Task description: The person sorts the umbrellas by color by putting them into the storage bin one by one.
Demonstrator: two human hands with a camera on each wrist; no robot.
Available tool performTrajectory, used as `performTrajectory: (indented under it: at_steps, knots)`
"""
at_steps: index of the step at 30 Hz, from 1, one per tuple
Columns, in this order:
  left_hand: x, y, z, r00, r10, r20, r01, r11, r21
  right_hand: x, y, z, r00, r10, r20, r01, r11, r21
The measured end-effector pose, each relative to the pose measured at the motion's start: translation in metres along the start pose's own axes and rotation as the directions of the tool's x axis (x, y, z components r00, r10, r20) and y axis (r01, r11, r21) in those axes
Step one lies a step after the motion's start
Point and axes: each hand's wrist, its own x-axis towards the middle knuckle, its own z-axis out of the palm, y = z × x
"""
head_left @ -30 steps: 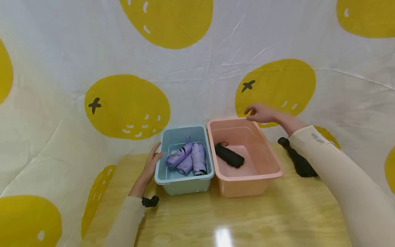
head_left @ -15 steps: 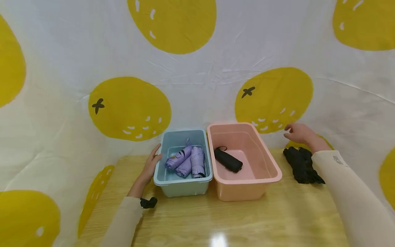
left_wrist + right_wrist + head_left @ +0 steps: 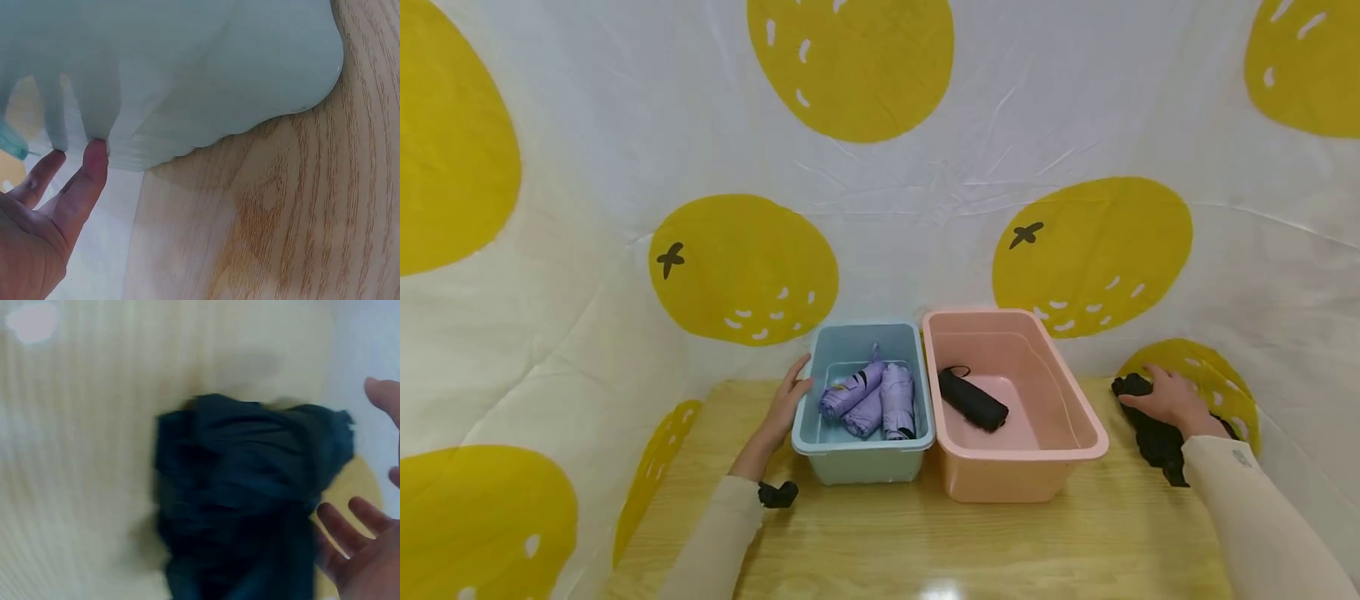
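My left hand (image 3: 781,417) rests its fingertips against the left side of a blue plastic bin (image 3: 865,447). In the left wrist view the straight fingers (image 3: 94,169) touch the bin's outer wall (image 3: 219,75). Three purple folded umbrellas (image 3: 897,400) lie inside that bin. At the far right, my right hand (image 3: 1174,402) is spread over a crumpled black fabric bundle (image 3: 1157,446), which looks like loosely gathered umbrella cloth. The right wrist view has this black bundle (image 3: 250,481) on the table, with the fingers (image 3: 340,528) extended along its side.
Right beside the blue bin stands a larger pink bin (image 3: 1022,455), with a black folded umbrella (image 3: 973,400) lying in it. Both bins are on a wooden table (image 3: 880,542). A white cloth with yellow fruit shapes (image 3: 895,225) hangs behind.
My right hand has moved right and down, from over the pink bin's back right corner to the black bundle. The left hand stays at the blue bin. The head view has shifted slightly.
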Motion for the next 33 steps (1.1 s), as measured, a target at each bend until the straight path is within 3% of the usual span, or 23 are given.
performTrajectory:
  at_steps: [5,12,16,22,27,33]
  knots:
    - [0.002,0.004,-0.003,1.000,-0.018,0.022,0.019,1.000,-0.021,-0.006,0.011,0.018,0.997,0.044,-0.065,-0.041,0.998,0.044]
    - [0.000,0.016,-0.006,0.997,-0.059,0.048,0.062,0.997,-0.047,-0.008,0.016,0.036,0.991,0.096,-0.093,-0.097,0.995,-0.007]
    - [0.002,0.010,-0.004,0.998,-0.047,0.033,0.048,0.998,-0.040,-0.010,0.019,0.041,0.994,0.096,-0.054,-0.098,0.995,-0.034]
    - [0.007,0.000,-0.002,1.000,-0.022,0.007,0.022,1.000,-0.012,-0.009,0.020,0.041,0.999,0.019,0.048,-0.017,0.999,-0.041]
    - [0.003,0.015,-0.002,0.998,-0.032,0.046,0.035,0.998,-0.061,-0.011,0.019,0.036,0.997,-0.018,0.079,0.024,0.997,-0.070]
    - [-0.006,0.032,-0.001,0.998,-0.051,0.047,0.052,0.998,-0.030,-0.013,0.020,0.045,0.998,-0.020,0.067,0.024,0.998,-0.050]
